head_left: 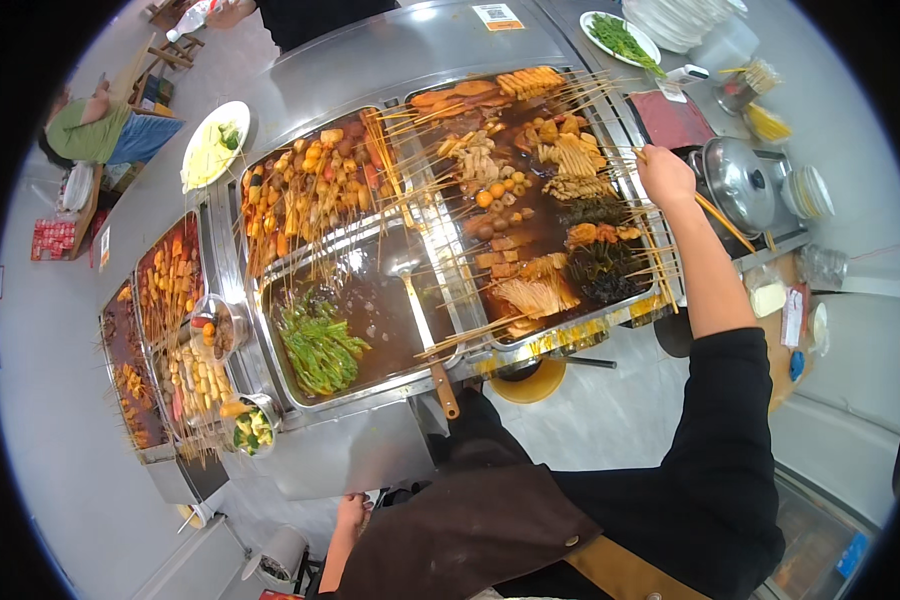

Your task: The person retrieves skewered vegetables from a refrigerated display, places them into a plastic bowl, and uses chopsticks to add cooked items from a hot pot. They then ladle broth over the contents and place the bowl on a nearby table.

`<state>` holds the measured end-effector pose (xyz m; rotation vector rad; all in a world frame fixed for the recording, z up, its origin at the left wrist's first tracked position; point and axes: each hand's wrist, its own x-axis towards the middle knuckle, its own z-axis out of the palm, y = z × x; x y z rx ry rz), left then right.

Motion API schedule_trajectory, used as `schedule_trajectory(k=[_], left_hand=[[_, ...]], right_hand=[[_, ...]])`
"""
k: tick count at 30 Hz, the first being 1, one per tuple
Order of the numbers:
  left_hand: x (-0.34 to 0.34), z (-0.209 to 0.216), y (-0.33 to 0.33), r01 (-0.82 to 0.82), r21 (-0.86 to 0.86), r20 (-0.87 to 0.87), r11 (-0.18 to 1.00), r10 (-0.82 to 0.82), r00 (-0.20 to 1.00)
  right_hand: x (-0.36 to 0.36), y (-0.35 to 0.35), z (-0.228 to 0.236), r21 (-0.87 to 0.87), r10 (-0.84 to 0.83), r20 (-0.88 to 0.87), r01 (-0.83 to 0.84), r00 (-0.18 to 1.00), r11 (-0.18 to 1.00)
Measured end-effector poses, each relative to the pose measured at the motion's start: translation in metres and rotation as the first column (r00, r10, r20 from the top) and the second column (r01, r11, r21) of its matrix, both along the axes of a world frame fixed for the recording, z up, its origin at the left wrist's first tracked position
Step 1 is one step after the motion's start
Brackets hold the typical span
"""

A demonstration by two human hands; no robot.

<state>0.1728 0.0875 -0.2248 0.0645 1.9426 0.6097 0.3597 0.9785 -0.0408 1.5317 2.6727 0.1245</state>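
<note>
My right hand [667, 178] reaches over the right edge of a steaming pan of broth [515, 345]. It is closed round long wooden chopsticks [727, 222], which slant out under my wrist. Beside it lie skewer ends [660, 255] of the noodle, tofu and seaweed skewers in that pan. My left hand [352, 513] hangs low by my brown apron [470, 535], its fingers curled; what they hold, if anything, is hidden. Between the hands, a metal ladle with a wooden handle [445, 392] rests in a broth compartment with green leafy vegetables [320, 345].
A lidded pot [738, 185] stands right of the pans. More skewers fill the compartments at the back [315, 185] and left [170, 275]. A plate of greens [215, 145] sits on the far ledge, a yellow bucket [530, 385] below the counter. A seated person [95, 130] is at far left.
</note>
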Motion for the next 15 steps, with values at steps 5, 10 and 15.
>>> schedule_trajectory(k=[5, 10, 15], left_hand=[[-0.002, -0.003, 0.015, -0.206, -0.137, 0.074, 0.969, 0.217, 0.973], [-0.006, 0.002, 0.016, -0.174, -0.123, 0.096, 0.977, 0.186, 0.978], [-0.015, -0.006, -0.002, -0.258, -0.085, 0.101, 0.962, 0.266, 0.959]], right_hand=[[0.030, -0.048, 0.023, -0.037, -0.130, -0.170, 0.125, 0.977, 0.991], [0.061, -0.110, -0.018, -0.222, -0.301, -0.048, 0.284, 0.952, 0.933], [0.086, -0.160, -0.055, -0.247, -0.406, -0.069, 0.379, 0.911, 0.892]])
